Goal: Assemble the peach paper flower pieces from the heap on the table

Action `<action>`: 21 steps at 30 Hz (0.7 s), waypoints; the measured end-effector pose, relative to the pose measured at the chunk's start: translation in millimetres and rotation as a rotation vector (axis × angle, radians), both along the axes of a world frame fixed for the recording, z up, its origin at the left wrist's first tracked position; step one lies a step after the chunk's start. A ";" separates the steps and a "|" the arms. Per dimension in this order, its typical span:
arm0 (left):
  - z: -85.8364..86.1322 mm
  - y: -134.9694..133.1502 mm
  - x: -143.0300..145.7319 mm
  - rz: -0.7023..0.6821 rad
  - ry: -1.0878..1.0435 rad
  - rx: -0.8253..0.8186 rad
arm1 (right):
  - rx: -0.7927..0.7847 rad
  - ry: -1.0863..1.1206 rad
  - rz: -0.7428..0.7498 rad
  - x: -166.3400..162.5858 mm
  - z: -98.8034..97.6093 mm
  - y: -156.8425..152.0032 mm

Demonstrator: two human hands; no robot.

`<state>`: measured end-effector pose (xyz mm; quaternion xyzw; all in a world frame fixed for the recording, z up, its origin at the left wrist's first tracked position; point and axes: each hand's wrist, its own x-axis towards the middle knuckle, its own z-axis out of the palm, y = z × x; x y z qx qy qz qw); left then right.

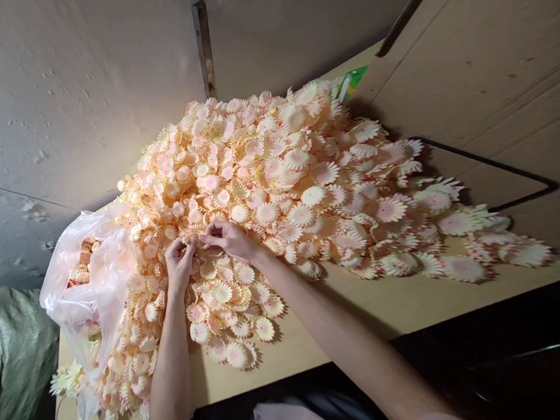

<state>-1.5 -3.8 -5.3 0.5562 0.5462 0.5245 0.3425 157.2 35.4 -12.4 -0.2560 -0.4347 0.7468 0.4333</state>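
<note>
A large heap of artificial flower petal layers, pale cream and pink with toothed rims, spreads over a wooden table. My left hand is closed at the near side of the heap, fingertips pinched. My right hand meets it from the right, thumb and forefinger pinched. A small pale artificial flower piece seems to be between the fingertips of both hands; the fingers hide most of it. Just below the hands lies a smaller cluster of petal layers.
A clear plastic bag with small pieces inside stands at the left. Beyond it is a green woven sack. Cardboard rises at the right, with a black bent rod against it. A green packet lies behind the heap. The bare tabletop shows in front.
</note>
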 end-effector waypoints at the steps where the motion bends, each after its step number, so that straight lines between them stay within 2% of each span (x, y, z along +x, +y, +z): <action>1: 0.6 -0.9 0.7 0.008 -0.010 0.006 | -0.020 0.020 -0.038 -1.3 -0.1 0.7; 5: 1.2 -2.3 0.8 0.028 -0.148 0.078 | -0.156 0.114 -0.232 -2.3 2.4 5.0; 7: -0.5 -1.6 -1.6 0.055 -0.223 0.097 | -0.189 0.131 -0.268 -0.8 3.9 6.3; 13: -4.5 1.1 -8.3 0.151 -0.162 0.025 | -0.097 0.098 -0.158 2.1 4.8 3.1; 18: 6.3 -1.0 -1.9 0.049 0.032 0.117 | -0.095 0.092 -0.116 3.1 6.6 2.0; 21: 11.7 -3.5 3.0 -0.030 0.144 0.102 | -0.071 0.086 -0.112 2.7 5.5 1.7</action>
